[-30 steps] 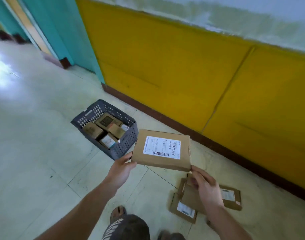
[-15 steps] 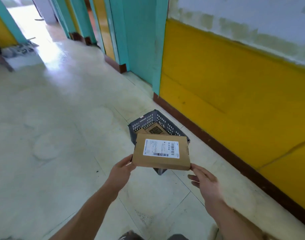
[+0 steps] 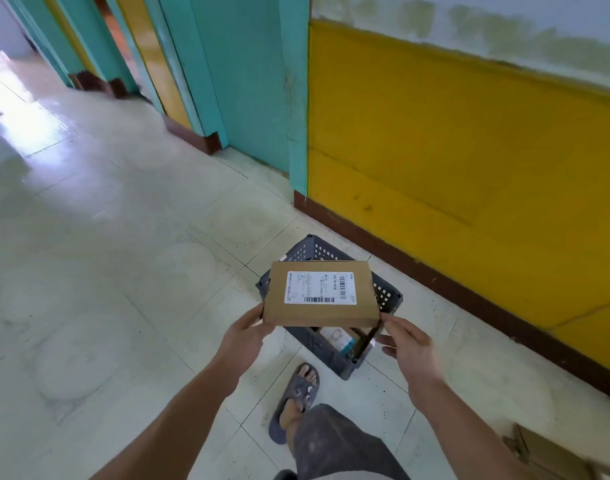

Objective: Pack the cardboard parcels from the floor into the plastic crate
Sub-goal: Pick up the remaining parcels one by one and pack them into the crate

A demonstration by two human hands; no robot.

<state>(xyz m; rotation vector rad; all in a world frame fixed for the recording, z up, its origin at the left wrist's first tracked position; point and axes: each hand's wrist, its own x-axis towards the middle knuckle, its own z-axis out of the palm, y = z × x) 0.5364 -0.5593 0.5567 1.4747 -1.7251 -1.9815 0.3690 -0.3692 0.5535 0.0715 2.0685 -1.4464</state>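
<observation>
A flat cardboard parcel (image 3: pixel 320 310) with a white shipping label hangs level in the air, directly above the dark grey plastic crate (image 3: pixel 388 299). My left hand (image 3: pixel 244 336) grips its near left corner, thumb on top. My right hand (image 3: pixel 405 344) pinches its near right corner with the fingertips. The crate stands on the tiled floor by the yellow wall, and the parcel hides most of its inside. A labelled parcel (image 3: pixel 338 337) lying in the crate shows under the held one. Another parcel (image 3: pixel 542 452) lies on the floor at the bottom right.
The yellow wall (image 3: pixel 469 150) with a brown skirting runs along the right, just behind the crate. Teal door frames (image 3: pixel 248 91) stand at the back. My sandalled foot (image 3: pixel 296 400) is on the floor close to the crate's near corner. Pale floor tiles (image 3: pixel 106 271) spread to the left.
I have stepped closer to the crate, carrying the parcel in both hands. The parcel now sits over the crate opening and covers more of it. The floor parcels have slid to the bottom right.
</observation>
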